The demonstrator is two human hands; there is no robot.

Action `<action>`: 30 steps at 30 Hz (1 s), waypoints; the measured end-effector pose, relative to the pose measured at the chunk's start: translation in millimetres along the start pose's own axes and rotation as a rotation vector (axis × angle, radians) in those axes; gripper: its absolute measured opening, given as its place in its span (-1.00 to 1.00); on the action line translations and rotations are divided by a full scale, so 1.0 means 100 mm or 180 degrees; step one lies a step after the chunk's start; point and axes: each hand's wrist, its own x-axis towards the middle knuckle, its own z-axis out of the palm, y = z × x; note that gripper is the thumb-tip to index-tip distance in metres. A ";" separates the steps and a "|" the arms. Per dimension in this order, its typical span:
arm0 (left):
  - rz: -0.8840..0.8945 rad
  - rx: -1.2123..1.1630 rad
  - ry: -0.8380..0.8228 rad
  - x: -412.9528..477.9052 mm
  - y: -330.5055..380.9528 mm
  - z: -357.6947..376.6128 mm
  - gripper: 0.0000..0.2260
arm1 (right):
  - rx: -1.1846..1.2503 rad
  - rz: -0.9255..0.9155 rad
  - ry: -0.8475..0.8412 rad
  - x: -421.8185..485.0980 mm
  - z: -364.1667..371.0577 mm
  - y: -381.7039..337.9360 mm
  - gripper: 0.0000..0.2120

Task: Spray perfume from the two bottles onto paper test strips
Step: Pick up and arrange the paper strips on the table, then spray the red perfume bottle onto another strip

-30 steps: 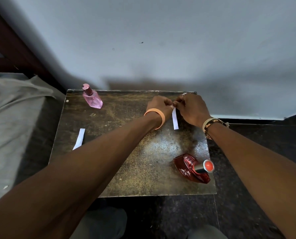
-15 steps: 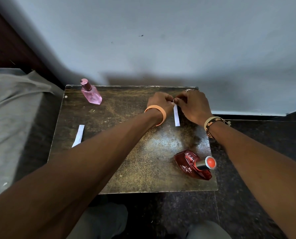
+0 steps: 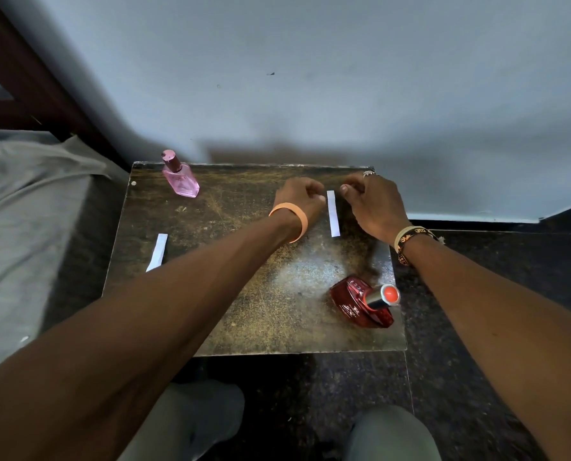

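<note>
White paper, a narrow test strip (image 3: 332, 212), now lies flat and alone on the scuffed metal table (image 3: 244, 311) toward its back right, with a hand on either side of it. Half a second ago both hands were pinching its far end together; they have since parted and let it go. The left hand (image 3: 299, 197), with an orange wristband (image 3: 292, 217), hangs just beside the strip's left edge with its fingers curled under and nothing in them. Whether a knuckle brushes the paper I cannot tell. The right hand (image 3: 370, 204) hovers just to the strip's right, fingers loosely bent and empty, thumb tip close to the paper's top corner. A second strip (image 3: 157, 251) lies well apart near the left edge, partly behind the left forearm. Neither bottle is being handled: the pink bottle (image 3: 181, 176) stands capped at the back left corner, and the red bottle (image 3: 360, 302) sits near the front right corner with its orange-topped cap (image 3: 390, 293) on. From this I judge that laying out the strips is done and the spraying has not begun. Both hands are free, and the red bottle is nearest the right one. Its cap would have to come off first, and light paper like this may shift under a spray if nothing holds it down.
</note>
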 end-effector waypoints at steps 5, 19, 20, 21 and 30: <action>0.0165 0.0011 0.0186 -0.35 0.05 -0.22 -0.83 | 0.0205 0.0146 0.0395 -0.31 -0.27 0.02 -0.72; 0.0817 0.0932 -0.0481 -1.84 0.34 -0.23 -0.37 | -0.0215 -0.0701 -0.0052 -1.56 -1.15 -0.46 -0.45; 0.0836 0.0996 -0.0423 -1.91 0.35 -0.19 -0.35 | -0.0343 -0.0748 -0.0168 -1.64 -1.17 -0.52 -0.41; 0.0813 0.0972 -0.0385 -1.96 0.34 -0.14 -0.36 | -0.0472 -0.0760 -0.0277 -1.68 -1.16 -0.54 -0.38; 0.0551 0.0773 -0.0225 -2.19 0.17 0.28 -0.26 | -0.0570 -0.0391 -0.0799 -1.97 -1.03 -0.64 -0.67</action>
